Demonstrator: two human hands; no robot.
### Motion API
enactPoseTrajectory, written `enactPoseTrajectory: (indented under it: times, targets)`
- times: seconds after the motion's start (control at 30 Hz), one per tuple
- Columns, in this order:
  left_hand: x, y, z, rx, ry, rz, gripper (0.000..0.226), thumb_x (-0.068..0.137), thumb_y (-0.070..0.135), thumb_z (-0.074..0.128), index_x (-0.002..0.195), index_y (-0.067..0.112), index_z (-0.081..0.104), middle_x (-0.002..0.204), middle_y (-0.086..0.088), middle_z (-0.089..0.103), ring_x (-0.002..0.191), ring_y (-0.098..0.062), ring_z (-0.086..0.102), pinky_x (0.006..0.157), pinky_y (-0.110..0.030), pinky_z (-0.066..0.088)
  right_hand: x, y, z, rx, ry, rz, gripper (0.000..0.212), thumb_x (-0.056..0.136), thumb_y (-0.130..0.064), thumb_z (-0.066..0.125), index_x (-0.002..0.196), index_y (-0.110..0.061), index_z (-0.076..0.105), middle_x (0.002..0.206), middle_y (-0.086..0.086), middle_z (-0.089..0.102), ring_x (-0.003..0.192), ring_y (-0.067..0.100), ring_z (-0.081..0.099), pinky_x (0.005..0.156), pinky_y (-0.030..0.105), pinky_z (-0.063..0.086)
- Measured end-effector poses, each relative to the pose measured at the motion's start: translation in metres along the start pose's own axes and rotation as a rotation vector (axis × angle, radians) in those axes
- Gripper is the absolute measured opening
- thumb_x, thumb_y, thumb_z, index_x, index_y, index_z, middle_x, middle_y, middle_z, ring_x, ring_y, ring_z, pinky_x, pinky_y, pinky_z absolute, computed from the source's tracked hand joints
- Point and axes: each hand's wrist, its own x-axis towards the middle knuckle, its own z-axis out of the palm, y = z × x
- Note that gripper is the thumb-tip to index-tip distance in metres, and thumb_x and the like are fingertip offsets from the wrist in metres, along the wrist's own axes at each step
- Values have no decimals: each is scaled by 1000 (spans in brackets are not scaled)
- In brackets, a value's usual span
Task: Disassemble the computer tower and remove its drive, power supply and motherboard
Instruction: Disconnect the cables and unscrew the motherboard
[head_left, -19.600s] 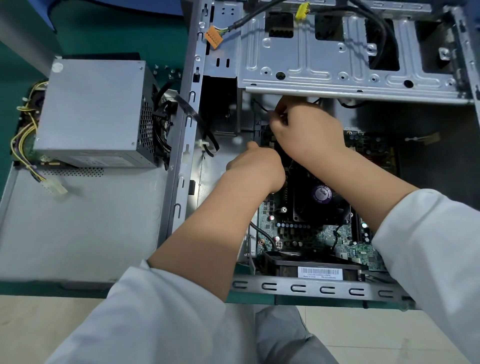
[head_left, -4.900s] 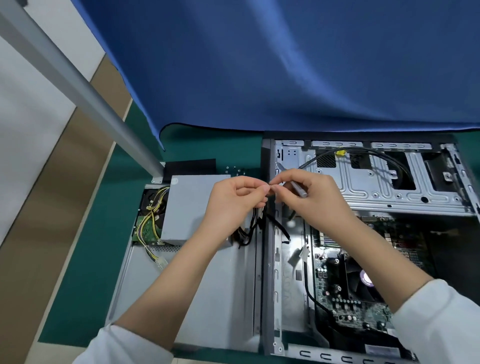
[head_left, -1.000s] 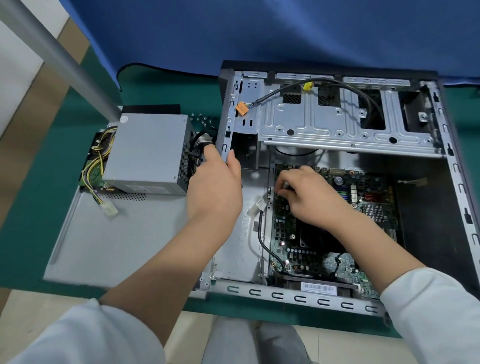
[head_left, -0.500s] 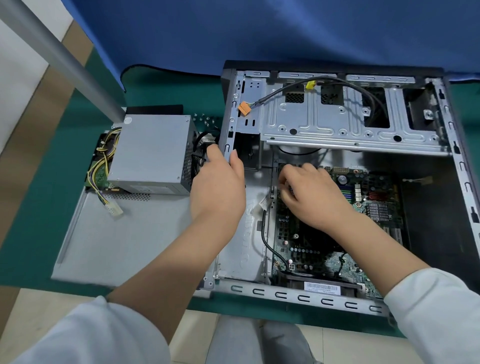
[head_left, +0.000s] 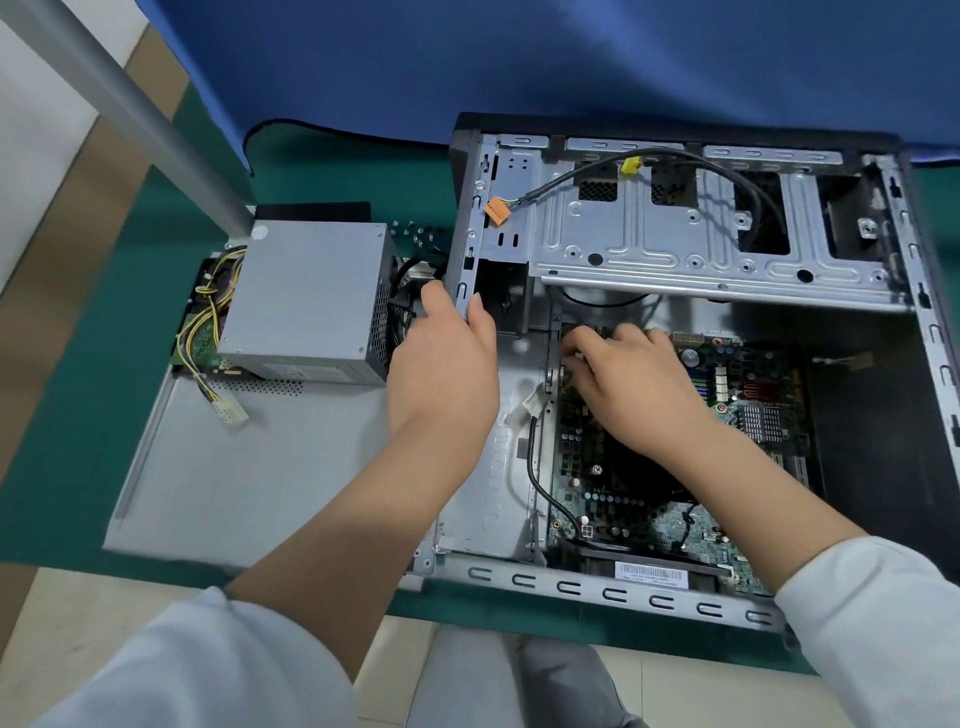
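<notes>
L hand (head_left: 447, 364) is gripping the tower's (head_left: 675, 587) left frame edge, thumb inside. R hand (head_left: 628, 384) is lying palm-down on the motherboard (head_left: 748, 415), fingers curled; its fingertips are hidden, can't tell if holding anything.

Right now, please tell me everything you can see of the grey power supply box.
The power supply is a plain grey metal box, already out of the case. It lies flat on the detached side panel, left of the case. Its right face is a perforated grille. Yellow and black wires leave its left side and end in a white plug. Black cables bunch at its right, near the left hand.
</notes>
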Motion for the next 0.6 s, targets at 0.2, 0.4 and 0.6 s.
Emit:
enactPoseTrajectory:
  times: [0.2, 0.4, 0.6]
  targets:
    - [0, 0, -1, -2, 0, 2, 44, 101, 36, 28, 134, 8, 34, 99, -17, 63, 86, -37, 60, 67, -40, 44, 1, 1, -2, 2, 7, 43, 25, 97, -39, 36, 106, -21, 51, 86, -1, 64, 91, 23, 48, 80, 37, 28]
    - [0, 0, 0, -3, 7, 4, 43, 101, 36, 29, 133, 8, 35, 96, -17, 63, 83, -36, 60, 64, -38, 42, 0, -2, -1, 90, -23, -27, 26, 91, -26, 44, 116, -22, 50, 104, -4, 63, 96, 21, 41, 81, 36, 31]
    - [0, -1, 2, -25, 22, 3, 41, 101, 36, 30, 130, 8, 37, 95, -16, 63, 80, -35, 57, 62, -36, 39, -1, 0, 0, -4, -3, -4, 24, 98, -31, 38, 117, -20, 50, 85, 2, 63, 91, 26, 51, 76, 36, 27]
